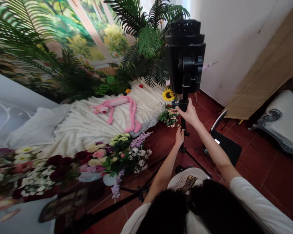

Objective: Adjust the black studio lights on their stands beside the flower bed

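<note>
Head view, clock directions from the pole (183, 123): left hand (179, 137) curls round it, low, fingers closed. Right hand (189, 112) reaches higher, closed about the collar (184, 105), thumb by the knob (174, 104). Flowers (127, 152) crowd eight o'clock; the chair (226, 148) edges four, open red tiles (256, 162) beyond. Blanket (148, 113) edge at nine; black lamp (185, 61) at twelve, pale wall (224, 42) past one.

I see matt black plastic on the studio light (185, 58), soft rumpled plush cloth on the blanket (148, 100), and smooth, faintly glossy floor tiles (254, 156).
</note>
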The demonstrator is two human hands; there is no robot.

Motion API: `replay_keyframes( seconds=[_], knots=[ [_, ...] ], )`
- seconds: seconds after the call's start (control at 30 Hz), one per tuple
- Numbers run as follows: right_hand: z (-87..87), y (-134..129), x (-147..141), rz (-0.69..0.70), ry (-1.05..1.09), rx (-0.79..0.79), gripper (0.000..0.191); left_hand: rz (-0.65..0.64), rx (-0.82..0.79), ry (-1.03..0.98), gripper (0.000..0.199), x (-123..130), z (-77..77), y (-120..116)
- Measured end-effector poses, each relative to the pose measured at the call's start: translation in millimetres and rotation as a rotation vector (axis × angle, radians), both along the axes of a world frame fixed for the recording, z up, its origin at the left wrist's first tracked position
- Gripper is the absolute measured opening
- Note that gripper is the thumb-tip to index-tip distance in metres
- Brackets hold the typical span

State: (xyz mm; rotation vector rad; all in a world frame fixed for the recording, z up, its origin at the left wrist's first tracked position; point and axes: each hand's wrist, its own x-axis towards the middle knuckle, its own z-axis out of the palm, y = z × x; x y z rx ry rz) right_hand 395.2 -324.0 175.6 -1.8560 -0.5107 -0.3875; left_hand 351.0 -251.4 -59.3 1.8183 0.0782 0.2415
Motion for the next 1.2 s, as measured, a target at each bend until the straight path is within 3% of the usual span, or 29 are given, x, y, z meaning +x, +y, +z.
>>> replay_keyframes(
  seconds=[0.1,0.33,0.47,0.6,0.8,0.9,1.03,1.1,1.2],
  knots=[
    [-22.3,5,-4,-0.024,0.046,0.046,0.045,-0.042,0.013,-0.047,0.045,-1,5.4,2],
    [-104.9,3,-23,-0.061,0.277,0.068,0.036,-0.101,-0.002,-0.131,0.043,-1,6.0,7],
    [-115.8,-1,-27,-0.014,0.317,0.088,0.037,-0.094,0.022,-0.136,0.04,-1,-1.2,7],
    [-120.0,-22,-32,0.07,0.31,0.052,0.04,-0.068,0.056,-0.122,0.037,-1,-2.4,5],
    [-168.4,-54,-60,-0.092,0.465,0.072,0.033,-0.043,0.115,-0.096,0.038,-5,5.4,2],
    [-187.8,-47,-69,-0.166,0.632,0.232,0.025,-0.032,0.114,-0.07,0.04,-7,7.8,1],
    [-191.3,-27,-65,-0.216,1.01,0.678,0.004,-0.01,0.059,-0.06,0.04,-7,9.0,0],
    [-190.1,-22,-63,-0.207,1.176,0.878,0.012,-0.016,0.027,-0.068,0.04,-9,9.8,2],
    [-193.4,-20,-68,-0.219,1.242,1.049,0.022,0.0,-0.001,-0.092,0.043,-14,11.1,12]
  ],
)
